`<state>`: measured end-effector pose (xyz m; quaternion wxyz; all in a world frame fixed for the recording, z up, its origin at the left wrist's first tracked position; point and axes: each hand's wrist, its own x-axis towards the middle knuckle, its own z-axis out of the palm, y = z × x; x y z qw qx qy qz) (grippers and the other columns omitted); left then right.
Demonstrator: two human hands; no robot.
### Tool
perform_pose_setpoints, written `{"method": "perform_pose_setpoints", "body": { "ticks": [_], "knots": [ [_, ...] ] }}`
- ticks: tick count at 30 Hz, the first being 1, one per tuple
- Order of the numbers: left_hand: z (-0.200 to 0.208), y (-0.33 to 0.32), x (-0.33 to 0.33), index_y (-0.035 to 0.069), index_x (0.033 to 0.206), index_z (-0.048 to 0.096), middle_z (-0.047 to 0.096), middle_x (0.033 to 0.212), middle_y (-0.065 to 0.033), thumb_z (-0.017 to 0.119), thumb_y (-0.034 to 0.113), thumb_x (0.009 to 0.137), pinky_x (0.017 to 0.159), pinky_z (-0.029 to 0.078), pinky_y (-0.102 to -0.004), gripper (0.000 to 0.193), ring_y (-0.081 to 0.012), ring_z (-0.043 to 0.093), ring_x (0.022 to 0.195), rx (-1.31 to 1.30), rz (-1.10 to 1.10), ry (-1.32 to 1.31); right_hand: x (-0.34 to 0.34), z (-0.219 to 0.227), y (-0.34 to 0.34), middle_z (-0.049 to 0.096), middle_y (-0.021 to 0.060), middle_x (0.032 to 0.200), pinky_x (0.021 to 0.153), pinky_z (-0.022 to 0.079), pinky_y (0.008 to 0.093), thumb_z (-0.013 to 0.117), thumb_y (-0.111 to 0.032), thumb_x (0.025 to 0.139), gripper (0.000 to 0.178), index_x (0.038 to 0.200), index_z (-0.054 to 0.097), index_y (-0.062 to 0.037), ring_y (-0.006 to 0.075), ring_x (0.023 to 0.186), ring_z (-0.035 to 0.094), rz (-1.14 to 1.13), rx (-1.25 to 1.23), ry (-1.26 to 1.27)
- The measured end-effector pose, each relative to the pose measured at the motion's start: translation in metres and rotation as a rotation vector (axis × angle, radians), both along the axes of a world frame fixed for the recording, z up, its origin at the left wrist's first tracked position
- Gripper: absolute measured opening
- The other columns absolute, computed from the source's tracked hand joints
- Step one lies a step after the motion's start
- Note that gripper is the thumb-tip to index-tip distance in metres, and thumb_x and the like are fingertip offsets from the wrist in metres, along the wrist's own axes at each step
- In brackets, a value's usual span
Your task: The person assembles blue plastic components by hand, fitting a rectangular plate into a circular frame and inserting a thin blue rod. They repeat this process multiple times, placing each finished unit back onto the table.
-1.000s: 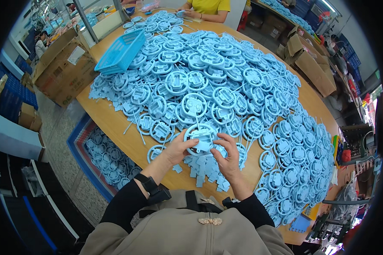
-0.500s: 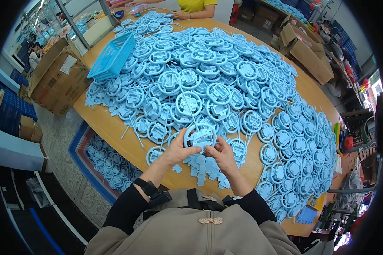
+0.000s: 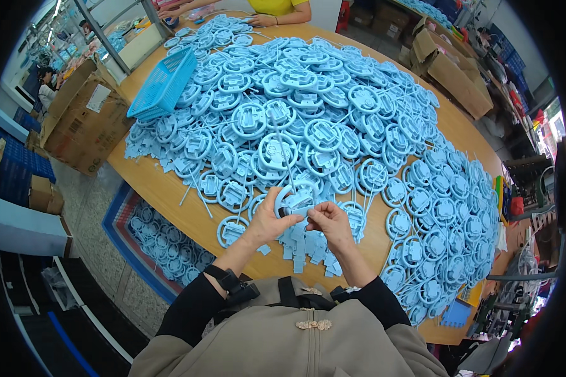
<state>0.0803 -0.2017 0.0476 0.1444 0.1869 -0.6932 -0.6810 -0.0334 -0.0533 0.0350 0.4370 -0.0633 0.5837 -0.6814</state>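
My left hand grips a light-blue plastic ring part by its left side, thumb across the lower edge. The part has a boxy centre and stands tilted above the table's near edge. At its lower right edge my right hand is closed in a pinch; whatever lies between its fingertips is too small to name. Just below the hands lie several small flat light-blue pieces. Beyond the held part spreads a large heap of similar ring parts, many with thin sticks.
A blue basket leans on the heap's left side. More ring parts cover the table's right side. Below the left edge stands a bin of similar parts. Cardboard boxes flank the wooden table. Across it, a person in yellow works.
The ring part has tilted in my left hand. My right hand has gone from supporting its right side to a pinch at its lower right edge. The view has shifted slightly.
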Motion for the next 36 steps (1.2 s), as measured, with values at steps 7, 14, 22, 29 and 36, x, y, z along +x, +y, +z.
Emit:
{"method": "perform_pose_setpoints", "body": {
  "ticks": [7,14,22,29,36],
  "knots": [
    [-0.004,-0.012,-0.005,0.004,0.114,0.046,0.058,0.099,-0.0055,0.076,0.015,0.074,0.073,0.048,-0.026,0.051,-0.0103,0.056,0.089,0.174,-0.136,-0.041,0.001,0.0,-0.002,0.062,0.0054,0.094,0.074,0.049,0.026,0.067,-0.014,0.086,0.034,0.112,0.052,0.0031,0.0107,0.084,0.058,-0.018,-0.051,0.148],
    [-0.027,0.024,-0.024,0.002,0.121,0.042,0.059,0.098,-0.0141,0.072,0.022,0.077,0.074,0.049,-0.0312,0.056,-0.0218,0.061,0.092,-0.278,-0.043,-0.067,-0.008,-0.029,0.029,0.062,0.0055,0.097,0.073,0.048,0.0252,0.066,-0.013,0.086,0.033,0.113,0.053,0.0013,0.0106,0.083,0.059,-0.095,-0.014,0.159],
    [-0.029,-0.038,-0.07,0.009,0.122,0.052,0.046,0.124,-0.0183,0.081,0.036,0.061,0.094,0.032,-0.048,0.073,-0.0362,0.042,0.116,-1.164,0.087,-0.112,-0.087,-0.062,0.173,0.062,0.0076,0.095,0.075,0.049,0.0289,0.063,-0.022,0.088,0.036,0.114,0.052,0.0006,0.0146,0.082,0.06,-0.843,-0.151,0.263],
    [-0.03,-0.076,-0.107,0.012,0.132,0.043,0.05,0.121,-0.0165,0.073,0.033,0.071,0.09,0.036,-0.0512,0.072,-0.036,0.045,0.113,-1.323,0.021,-0.427,-0.049,-0.078,0.152,0.064,0.0124,0.097,0.075,0.05,0.0321,0.07,-0.015,0.077,0.044,0.116,0.055,-0.0027,0.0196,0.079,0.062,-0.034,0.478,0.652],
    [-0.029,-0.129,-0.066,0.01,0.126,0.05,0.061,0.106,-0.0093,0.057,0.026,0.085,0.071,0.048,-0.0328,0.044,-0.0208,0.06,0.09,-0.412,0.256,-0.236,0.005,-0.067,0.115,0.051,0.0084,0.104,0.072,0.049,0.0393,0.072,-0.014,0.072,0.045,0.115,0.058,-0.015,0.0284,0.09,0.058,0.416,0.757,1.141]
  ]
}}
